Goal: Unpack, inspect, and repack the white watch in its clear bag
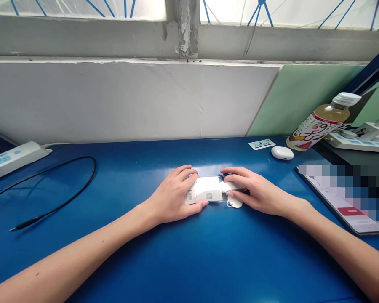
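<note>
My left hand (175, 193) grips the left end of a white packet (209, 189) on the blue table, thumb along its near edge and fingers over the far side. A barcode and a square code are printed on the packet, and a clear plastic edge shows at its right. My right hand (251, 187) pinches a small white piece (232, 186) against the packet's right end. Whether the two are joined I cannot tell. Under the right fingertips lies a rounded white tab (235, 202), partly covered.
On the left are a black cable (93, 170) and a white power strip (17, 158). To the right sit a card (261, 144), a white earbud case (282, 152), a drink bottle (317, 126), a phone (350, 210) and another power strip (361, 143). A wall (129, 101) rises behind the table.
</note>
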A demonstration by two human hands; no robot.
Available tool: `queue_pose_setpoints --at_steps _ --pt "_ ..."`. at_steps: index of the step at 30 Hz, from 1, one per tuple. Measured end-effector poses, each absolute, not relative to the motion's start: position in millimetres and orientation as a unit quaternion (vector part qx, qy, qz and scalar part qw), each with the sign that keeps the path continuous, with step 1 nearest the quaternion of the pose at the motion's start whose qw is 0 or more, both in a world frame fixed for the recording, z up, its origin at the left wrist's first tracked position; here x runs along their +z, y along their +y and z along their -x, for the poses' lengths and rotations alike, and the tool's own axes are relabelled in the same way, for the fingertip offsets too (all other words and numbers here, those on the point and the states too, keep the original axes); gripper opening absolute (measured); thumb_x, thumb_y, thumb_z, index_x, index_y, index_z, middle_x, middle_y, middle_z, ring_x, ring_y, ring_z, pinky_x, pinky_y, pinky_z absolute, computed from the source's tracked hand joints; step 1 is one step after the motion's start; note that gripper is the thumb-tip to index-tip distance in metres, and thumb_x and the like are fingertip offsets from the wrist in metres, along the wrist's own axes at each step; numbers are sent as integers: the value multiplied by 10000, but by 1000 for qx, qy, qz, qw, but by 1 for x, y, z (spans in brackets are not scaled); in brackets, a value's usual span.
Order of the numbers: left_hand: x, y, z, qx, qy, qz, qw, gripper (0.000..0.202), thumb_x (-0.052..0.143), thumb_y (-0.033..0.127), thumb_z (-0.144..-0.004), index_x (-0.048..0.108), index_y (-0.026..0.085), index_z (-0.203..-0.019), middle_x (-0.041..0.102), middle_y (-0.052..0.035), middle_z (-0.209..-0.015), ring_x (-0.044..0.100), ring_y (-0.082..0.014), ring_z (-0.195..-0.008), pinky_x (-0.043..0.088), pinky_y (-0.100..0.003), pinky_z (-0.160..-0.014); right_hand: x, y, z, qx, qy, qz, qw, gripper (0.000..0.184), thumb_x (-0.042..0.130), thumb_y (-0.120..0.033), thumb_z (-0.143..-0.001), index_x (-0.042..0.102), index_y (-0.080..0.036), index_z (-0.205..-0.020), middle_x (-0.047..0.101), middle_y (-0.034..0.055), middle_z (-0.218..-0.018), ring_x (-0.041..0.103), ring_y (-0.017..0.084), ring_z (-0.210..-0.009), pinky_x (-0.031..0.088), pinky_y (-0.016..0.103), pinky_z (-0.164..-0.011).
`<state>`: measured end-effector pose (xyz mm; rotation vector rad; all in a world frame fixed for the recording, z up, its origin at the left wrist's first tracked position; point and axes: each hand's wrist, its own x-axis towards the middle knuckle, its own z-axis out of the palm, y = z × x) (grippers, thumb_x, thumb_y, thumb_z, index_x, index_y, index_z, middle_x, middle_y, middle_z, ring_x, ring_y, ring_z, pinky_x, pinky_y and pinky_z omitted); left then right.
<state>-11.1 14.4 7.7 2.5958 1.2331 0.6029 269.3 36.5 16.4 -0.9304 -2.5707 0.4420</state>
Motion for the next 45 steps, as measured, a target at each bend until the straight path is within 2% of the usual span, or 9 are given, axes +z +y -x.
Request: queue_pose_setpoints --at_steps 6,11,16,19,24,30,35,45 --pt "9 14 11 208 427 -875 93 512 641 513 -857 609 148 -1215 634 -162 -1285 489 -382 -1322 453 -546 -1080 19 48 -281 124 -900 361 209 264 442 -310 -1014 591 -223 -1214 707 112 -1149 677 260 -1029 566 414 -864" --pt "9 14 10 211 437 -871 83 501 617 500 -870 614 112 -1188 631 -180 -1277 515 -376 -1282 452 -542 -1080 18 59 -293 53 -875 395 274 283 382 -279 -1028 595 -233 -1208 687 108 -1154 648 280 -1083 525 442 -917" --pt "5 14 12 196 435 -874 95 622 632 517 -857 566 89 -1304 577 -203 -1373 443 -400 -1354 429 -564 -1105 26 62 -299 -7 -820 437 370 292 375 -303 -1028 621 -265 -1180 694 104 -1111 658 298 -1058 525 458 -898" --pt "5 15 13 189 440 -872 104 710 639 534 -848 512 80 -1379 518 -216 -1443 389 -412 -1399 404 -584 -1123 30 59 -297 -18 -805 443 394 294 388 -313 -1024 634 -259 -1178 704 108 -1094 667 299 -1032 526 452 -887" --pt "11 15 12 205 449 -860 131 808 647 538 -832 426 62 -1446 447 -234 -1495 386 -393 -1408 392 -569 -1137 27 56 -292 -18 -811 423 404 292 419 -310 -1016 638 -250 -1201 716 110 -1110 676 294 -1021 536 447 -872" --pt "14 16 12 211 471 -843 149 742 571 538 -902 413 70 -1455 435 -216 -1503 393 -361 -1410 395 -526 -1143 20 52 -286 -4 -845 352 403 268 495 -249 -992 637 -223 -1218 721 112 -1080 678 268 -1004 547 428 -858" --pt "13 17 11 220 474 -842 133 757 592 546 -889 427 54 -1441 462 -225 -1475 410 -364 -1389 401 -529 -1134 19 44 -279 5 -870 315 379 287 532 -193 -973 616 -197 -1248 714 120 -1086 669 251 -973 552 396 -833" --pt "17 15 9 239 481 -835 118 733 629 519 -842 482 59 -1393 530 -229 -1403 486 -376 -1321 442 -528 -1086 21 38 -272 19 -879 283 383 271 596 -184 -945 613 -172 -1215 727 119 -1038 663 230 -918 557 360 -779"
